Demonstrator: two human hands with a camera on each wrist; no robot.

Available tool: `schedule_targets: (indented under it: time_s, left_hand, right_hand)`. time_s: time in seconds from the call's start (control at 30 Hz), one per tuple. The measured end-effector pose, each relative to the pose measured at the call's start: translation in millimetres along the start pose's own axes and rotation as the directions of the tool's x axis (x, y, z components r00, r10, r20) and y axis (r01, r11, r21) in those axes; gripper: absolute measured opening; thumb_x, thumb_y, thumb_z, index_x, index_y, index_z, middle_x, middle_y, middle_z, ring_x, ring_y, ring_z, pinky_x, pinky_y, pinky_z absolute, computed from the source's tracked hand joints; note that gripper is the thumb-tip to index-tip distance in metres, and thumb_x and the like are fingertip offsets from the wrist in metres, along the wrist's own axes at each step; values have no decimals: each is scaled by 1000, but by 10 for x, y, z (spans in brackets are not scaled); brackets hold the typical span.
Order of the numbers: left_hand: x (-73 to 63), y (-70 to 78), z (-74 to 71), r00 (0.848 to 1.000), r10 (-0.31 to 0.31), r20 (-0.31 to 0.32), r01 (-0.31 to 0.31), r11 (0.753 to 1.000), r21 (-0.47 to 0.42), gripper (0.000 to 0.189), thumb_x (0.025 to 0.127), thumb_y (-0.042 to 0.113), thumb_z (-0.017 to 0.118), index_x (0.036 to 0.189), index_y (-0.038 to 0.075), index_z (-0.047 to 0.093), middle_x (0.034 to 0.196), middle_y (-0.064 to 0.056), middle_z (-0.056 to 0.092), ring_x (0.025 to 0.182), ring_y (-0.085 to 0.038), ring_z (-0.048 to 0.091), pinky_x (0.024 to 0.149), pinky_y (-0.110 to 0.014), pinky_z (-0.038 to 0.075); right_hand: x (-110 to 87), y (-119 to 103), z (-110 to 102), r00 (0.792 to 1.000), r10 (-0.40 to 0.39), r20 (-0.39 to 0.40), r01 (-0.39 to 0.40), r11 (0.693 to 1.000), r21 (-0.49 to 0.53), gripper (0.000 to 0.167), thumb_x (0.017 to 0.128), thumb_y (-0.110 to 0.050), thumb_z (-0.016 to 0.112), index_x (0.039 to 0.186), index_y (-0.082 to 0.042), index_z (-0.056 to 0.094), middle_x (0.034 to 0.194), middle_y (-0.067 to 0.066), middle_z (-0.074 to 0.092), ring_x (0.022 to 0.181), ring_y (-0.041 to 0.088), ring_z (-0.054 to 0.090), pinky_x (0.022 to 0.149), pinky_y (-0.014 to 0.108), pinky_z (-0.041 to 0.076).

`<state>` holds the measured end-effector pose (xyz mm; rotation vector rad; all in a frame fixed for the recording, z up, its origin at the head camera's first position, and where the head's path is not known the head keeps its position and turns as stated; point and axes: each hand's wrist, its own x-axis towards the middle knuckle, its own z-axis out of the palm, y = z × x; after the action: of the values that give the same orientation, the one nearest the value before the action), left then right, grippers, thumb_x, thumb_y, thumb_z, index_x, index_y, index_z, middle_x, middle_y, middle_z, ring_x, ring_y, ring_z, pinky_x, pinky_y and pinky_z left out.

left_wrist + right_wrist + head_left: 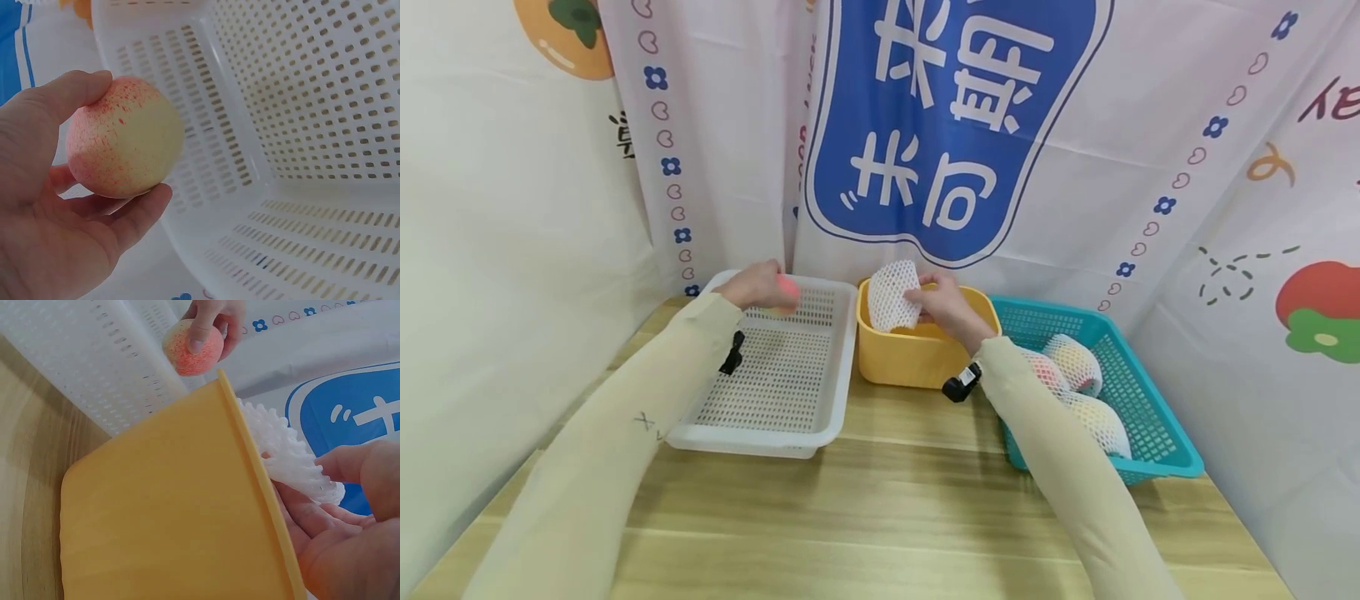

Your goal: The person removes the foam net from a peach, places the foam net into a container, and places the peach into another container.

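A red-and-cream peach (125,137) is over the far part of the white basket (767,375), gripped in the left hand (757,286) — thumb on one side, bent fingers on the other, much of the fruit's surface uncovered. The right hand (953,308) pinches a white foam net (892,296) between thumb and fingers, at the mouth of the yellow bin (902,358). That bin stands between the white basket and a teal basket (1157,425) — there, net-wrapped fruits (1099,423) lie partly behind the right sleeve (1060,458).
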<state>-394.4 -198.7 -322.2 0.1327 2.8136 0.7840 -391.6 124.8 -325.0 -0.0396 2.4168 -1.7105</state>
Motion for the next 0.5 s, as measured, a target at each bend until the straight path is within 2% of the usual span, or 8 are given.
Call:
schedule_targets:
  time_s: [0.17,0.3,0.4,0.5]
  left_hand:
    - [20,-90,12,1000,-3,-17,4,997,78,74,85,26,64,143,-5,29,135,-27,47,118,-41,49,101,-59,42]
    - [27,-164,36,1000,-28,-9,29,992,123,81,86,25,61,149,-5,20,142,-30,41,122,-43,47,104,-61,40]
    - [19,-205,46,999,-36,1,35,988,151,83,85,24,60,149,-7,19,141,-32,41,121,-43,48,104,-61,40]
    - [11,-212,49,999,-32,4,31,987,157,83,84,24,61,148,-8,20,138,-33,43,118,-44,50,101,-60,43]
  right_hand:
    - [9,17,7,999,33,33,-32,999,-15,40,95,-18,65,128,-8,45,121,15,57,93,27,66,89,39,57]
    - [44,27,-9,997,67,49,-65,998,-25,44,95,-18,65,131,-8,43,122,14,55,92,26,65,91,41,56]
    - [64,25,-39,993,96,67,-89,991,-96,50,95,-22,64,137,-8,40,119,16,58,90,27,66,88,40,57]
    - [66,21,-93,992,105,63,-88,968,-236,53,96,-27,61,140,-7,39,115,18,64,90,29,69,84,40,58]
